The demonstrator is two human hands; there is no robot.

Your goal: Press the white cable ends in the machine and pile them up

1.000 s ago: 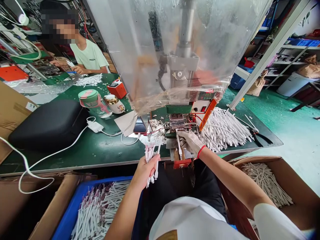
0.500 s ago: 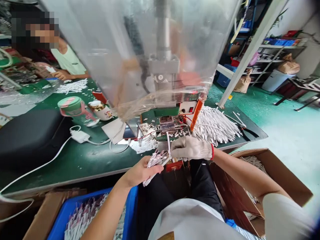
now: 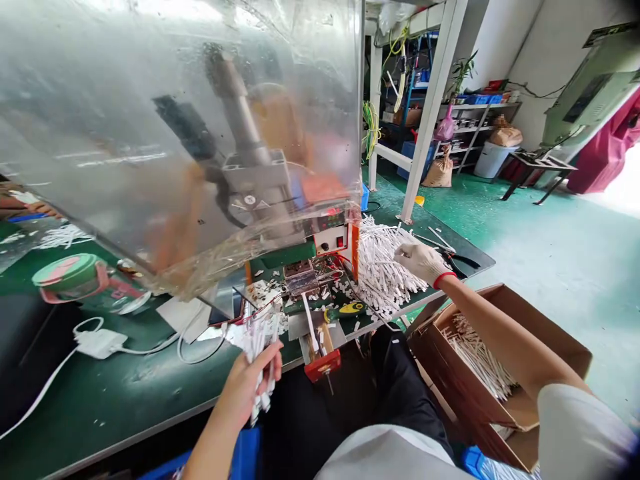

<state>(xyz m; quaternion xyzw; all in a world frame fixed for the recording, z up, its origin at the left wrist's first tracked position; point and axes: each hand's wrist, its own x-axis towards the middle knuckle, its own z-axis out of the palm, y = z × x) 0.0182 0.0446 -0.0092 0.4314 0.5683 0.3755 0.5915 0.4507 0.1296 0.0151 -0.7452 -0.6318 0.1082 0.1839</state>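
Observation:
My left hand is closed around a bundle of thin white strips, held over the near edge of the bench. My right hand, in a white knitted glove with a red cuff, is over a heap of white strips with its fingers curled. Whether a strip is between those fingers cannot be made out. Between the hands, one white strip lies along a small fixture with a red block at its front. Its far end reaches a small clear-covered block under the machine.
A clear plastic guard covers the machine. A yellow-handled screwdriver and pliers lie on the bench. A phone, white cable and lidded jug stand left. A cardboard box of strips is at right, a blue bin below.
My right hand has moved from the fixture rightward to the heap. My left hand has drawn back left with its bundle. The view has turned right, and the strip stays in the fixture.

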